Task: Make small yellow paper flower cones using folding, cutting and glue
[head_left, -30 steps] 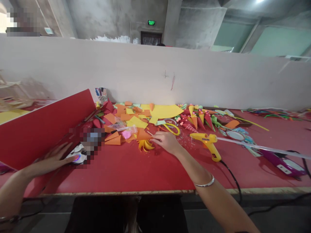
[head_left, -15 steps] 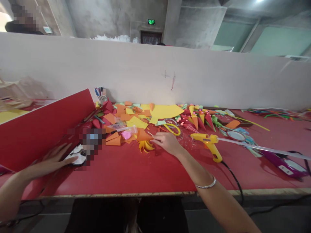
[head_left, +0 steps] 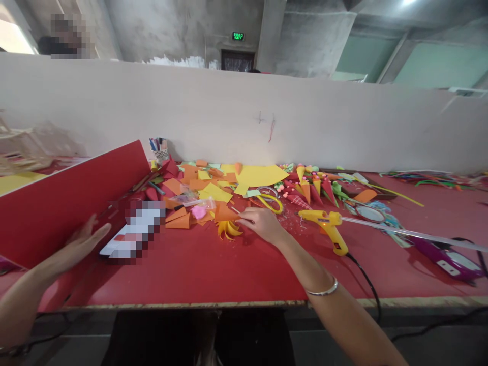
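On the left, my left hand [head_left: 82, 243] is open beside a phone [head_left: 133, 234], fingers spread and thumb apart from it. The phone lies on the red table with a bright, mostly blurred screen. At the middle, my right hand [head_left: 261, 223] is closed, with a thin pale stick [head_left: 235, 209] poking out from its fingers. Its fingertips are at the edge of an orange paper piece [head_left: 224, 211]. Curled yellow paper strips [head_left: 229, 230] fan out just below that piece. Whether the fingers also pinch the paper, I cannot tell.
A yellow glue gun [head_left: 324, 226] lies right of my right hand, its cord over the table edge. Paper scraps [head_left: 213, 192] and small paper cones [head_left: 314, 188] cover the back. A red board [head_left: 76, 198] leans at left; a purple power strip [head_left: 446, 259] is at right.
My left hand has lifted off the phone and drawn back to the left. The phone's screen now shows a whiter picture. My right hand has stayed nearly still.
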`<control>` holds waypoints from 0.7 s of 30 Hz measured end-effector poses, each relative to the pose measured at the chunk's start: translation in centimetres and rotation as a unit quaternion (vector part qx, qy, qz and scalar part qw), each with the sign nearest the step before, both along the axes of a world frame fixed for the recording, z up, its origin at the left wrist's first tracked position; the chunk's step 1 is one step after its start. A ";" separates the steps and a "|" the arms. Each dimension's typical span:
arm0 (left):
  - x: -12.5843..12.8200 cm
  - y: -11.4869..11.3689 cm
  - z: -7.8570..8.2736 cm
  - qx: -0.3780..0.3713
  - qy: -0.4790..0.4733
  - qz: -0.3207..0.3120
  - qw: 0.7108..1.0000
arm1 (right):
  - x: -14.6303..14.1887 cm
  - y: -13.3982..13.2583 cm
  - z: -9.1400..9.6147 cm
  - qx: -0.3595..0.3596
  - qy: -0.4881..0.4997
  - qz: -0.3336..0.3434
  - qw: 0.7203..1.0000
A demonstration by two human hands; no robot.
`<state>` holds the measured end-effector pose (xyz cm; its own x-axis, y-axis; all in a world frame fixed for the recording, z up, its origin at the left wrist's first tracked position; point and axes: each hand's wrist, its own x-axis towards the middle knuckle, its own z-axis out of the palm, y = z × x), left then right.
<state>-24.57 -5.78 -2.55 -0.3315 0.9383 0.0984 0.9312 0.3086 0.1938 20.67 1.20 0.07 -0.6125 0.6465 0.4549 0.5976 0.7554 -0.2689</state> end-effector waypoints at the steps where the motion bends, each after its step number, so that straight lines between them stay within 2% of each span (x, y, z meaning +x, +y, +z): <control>1: 1.5 -0.1 0.9 0.065 0.001 0.037 0.997 | 0.0 0.0 0.0 -0.005 0.006 0.002 1.000; 3: 5.3 -0.1 3.0 0.211 0.037 0.012 0.977 | -0.1 -0.1 0.1 -0.026 0.040 0.012 0.999; 5: 9.9 0.1 4.8 0.299 0.036 -0.116 0.946 | -0.2 -0.1 0.1 -0.059 0.103 0.023 0.993; 6: 12.3 0.3 5.5 0.308 0.018 -0.192 0.932 | -0.3 -0.2 0.1 -0.084 0.139 0.030 0.986; 9: 18.9 1.4 6.4 0.265 -0.024 -0.334 0.904 | -0.7 -0.4 0.2 -0.176 0.219 0.059 0.958; 12: 23.6 2.9 6.3 0.249 -0.081 -0.398 0.879 | -0.9 -0.7 0.3 -0.228 0.246 0.079 0.939; 16: 26.4 4.6 5.8 0.223 -0.201 -0.430 0.851 | -1.1 -0.8 0.3 -0.237 0.257 0.089 0.933; 21: 26.6 4.9 5.7 0.213 -0.262 -0.456 0.823 | -1.4 -0.7 -0.2 -0.267 0.266 0.118 0.919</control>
<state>1.99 -0.90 3.11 0.3903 0.7383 0.5500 0.4917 -0.6722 0.5535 19.31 0.47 -0.15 -0.5471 0.7423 0.3870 0.1102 0.5222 -0.8457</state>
